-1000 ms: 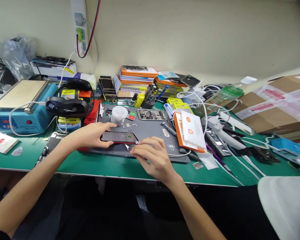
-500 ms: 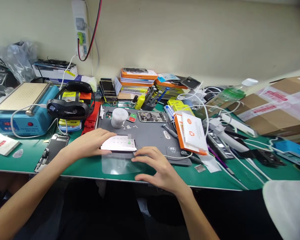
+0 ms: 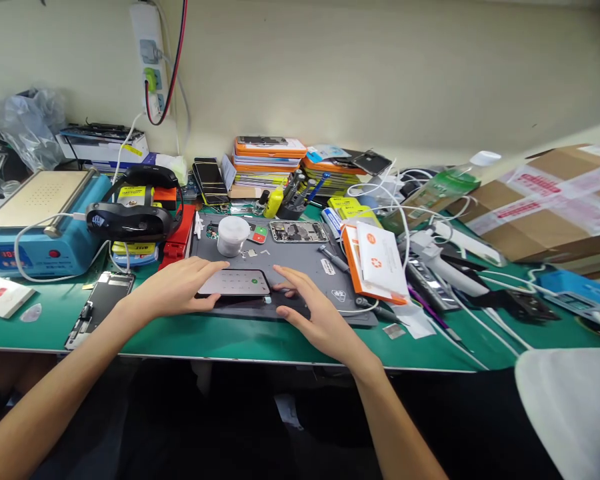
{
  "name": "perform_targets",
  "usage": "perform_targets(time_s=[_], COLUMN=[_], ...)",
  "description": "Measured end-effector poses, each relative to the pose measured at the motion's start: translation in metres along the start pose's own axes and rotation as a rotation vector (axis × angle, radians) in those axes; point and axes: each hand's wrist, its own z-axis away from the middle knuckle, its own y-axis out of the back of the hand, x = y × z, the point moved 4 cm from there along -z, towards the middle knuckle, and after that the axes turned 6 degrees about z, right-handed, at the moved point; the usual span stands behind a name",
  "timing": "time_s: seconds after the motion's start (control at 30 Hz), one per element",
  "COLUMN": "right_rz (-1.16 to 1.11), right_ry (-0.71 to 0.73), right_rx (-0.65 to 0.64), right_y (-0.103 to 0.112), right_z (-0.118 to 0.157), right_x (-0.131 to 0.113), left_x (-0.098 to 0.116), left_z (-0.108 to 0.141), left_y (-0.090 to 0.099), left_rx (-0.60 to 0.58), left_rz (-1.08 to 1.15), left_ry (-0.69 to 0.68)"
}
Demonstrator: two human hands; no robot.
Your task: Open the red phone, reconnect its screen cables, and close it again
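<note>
A phone screen (image 3: pixel 237 283), lit with a keypad and a green button, lies at the front of the dark grey mat (image 3: pixel 300 267). My left hand (image 3: pixel 183 287) grips its left end between thumb and fingers. At the right end is my right hand (image 3: pixel 310 310), thumb and fingers apart, with nothing between them; its fingertips are near the screen's corner. A small flex piece shows below the screen's lower right edge. Behind the screen stands a white round jar (image 3: pixel 233 236), and an opened phone body (image 3: pixel 299 232) lies at the mat's back.
At left are a blue heating machine (image 3: pixel 40 227), a black headset (image 3: pixel 133 217) and a phone part (image 3: pixel 103 307). An orange-and-white box (image 3: pixel 375 260), cables and a green bottle (image 3: pixel 445 187) crowd the right. A pen holder (image 3: pixel 293 210) stands behind the mat.
The screen's near edge has risen and its keypad shows more clearly. The clear film in front of it is no longer visible. My right hand's fingers have moved up toward the screen's right end.
</note>
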Motion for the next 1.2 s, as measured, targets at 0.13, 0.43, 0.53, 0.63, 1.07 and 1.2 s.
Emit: perform_targets(time_s=[0.13, 0.43, 0.53, 0.63, 1.07, 1.2], right_rz=[-0.036, -0.151, -0.213, -0.279, -0.393, -0.398], right_ry=[-0.011, -0.175, -0.219, -0.254, -0.276, -0.3], right_rx=[-0.002, 0.025, 0.026, 0.046, 0.084, 0.089], right_y=[0.003, 0.001, -0.002, -0.007, -0.017, -0.016], right_z=[0.002, -0.018, -0.029, -0.037, -0.042, -0.046], right_x=[0.0, -0.001, 0.004, 0.011, 0.017, 0.018], left_x=[-0.007, -0.019, -0.021, -0.023, -0.028, -0.031], left_z=[-0.005, -0.018, -0.019, -0.02, -0.024, -0.027], left_y=[0.004, 0.012, 0.014, 0.015, 0.011, 0.009], left_rx=[0.029, 0.065, 0.099, 0.145, 0.302, 0.342], left_rz=[0.075, 0.267, 0.316, 0.365, 0.515, 0.548], left_ry=[0.058, 0.146, 0.176, 0.194, 0.194, 0.233])
